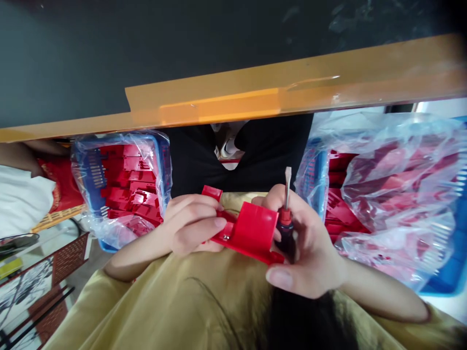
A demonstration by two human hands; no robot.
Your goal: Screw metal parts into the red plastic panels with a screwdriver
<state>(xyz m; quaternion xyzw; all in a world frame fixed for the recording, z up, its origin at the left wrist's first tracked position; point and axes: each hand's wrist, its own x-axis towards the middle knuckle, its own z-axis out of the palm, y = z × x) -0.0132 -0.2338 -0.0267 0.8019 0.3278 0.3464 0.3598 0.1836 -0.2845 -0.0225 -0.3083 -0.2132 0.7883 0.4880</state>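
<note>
Left: your left hand [191,226] has its fingers pressed together, pinching a red plastic part [251,233] at frame centre.
Right: your right hand [310,253] curls shut round a flat-blade screwdriver [285,228] — blade up, just beside the part.
Around: a blue basket [160,146] of bagged red pieces [127,180] at left, another blue basket [447,277] at right.

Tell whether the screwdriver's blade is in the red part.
Out of it: the flat blade of the screwdriver sticks up above the right hand, clear of the red plastic part.
</note>
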